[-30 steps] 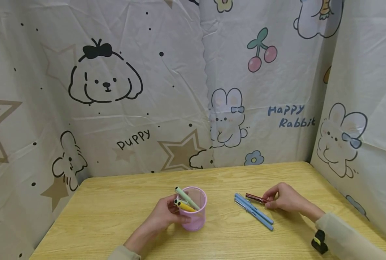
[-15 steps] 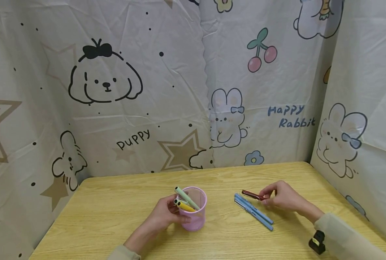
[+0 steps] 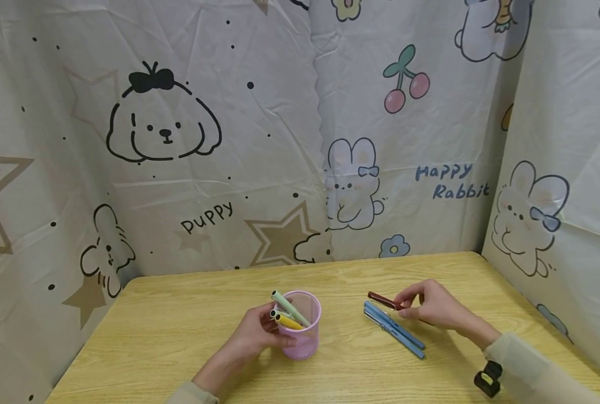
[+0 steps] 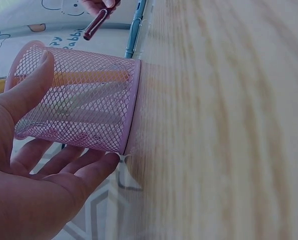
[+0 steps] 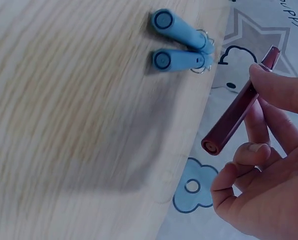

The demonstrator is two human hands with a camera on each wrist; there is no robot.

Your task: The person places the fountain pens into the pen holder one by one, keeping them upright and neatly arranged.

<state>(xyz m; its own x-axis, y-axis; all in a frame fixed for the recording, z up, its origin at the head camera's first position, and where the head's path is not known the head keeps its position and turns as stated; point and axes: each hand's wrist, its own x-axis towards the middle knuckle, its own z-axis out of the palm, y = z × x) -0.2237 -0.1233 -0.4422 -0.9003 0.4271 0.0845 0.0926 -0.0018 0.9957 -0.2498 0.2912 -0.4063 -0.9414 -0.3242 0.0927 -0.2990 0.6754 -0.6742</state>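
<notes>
A pink mesh pen holder [image 3: 301,341] stands upright on the table, with a pale green pen [image 3: 291,307] and a yellow pen [image 3: 288,321] among those leaning in it. My left hand [image 3: 253,335] grips its left side, thumb in front and fingers behind, as the left wrist view shows. Between thumb and fingers my right hand [image 3: 433,306] pinches a dark red pen [image 5: 234,115], raised off the table in the right wrist view. Beside that hand, two blue pens [image 3: 394,330] lie side by side on the table.
The wooden table [image 3: 204,314] backs onto a hanging cloth [image 3: 259,140] printed with cartoon animals. More cloth rises along the left and right sides. A black device [image 3: 489,379] is strapped at the right sleeve.
My right hand has shifted left and slightly up with the dark red pen, which now sits beyond the blue pens' far ends. The left hand and pen holder stay put.
</notes>
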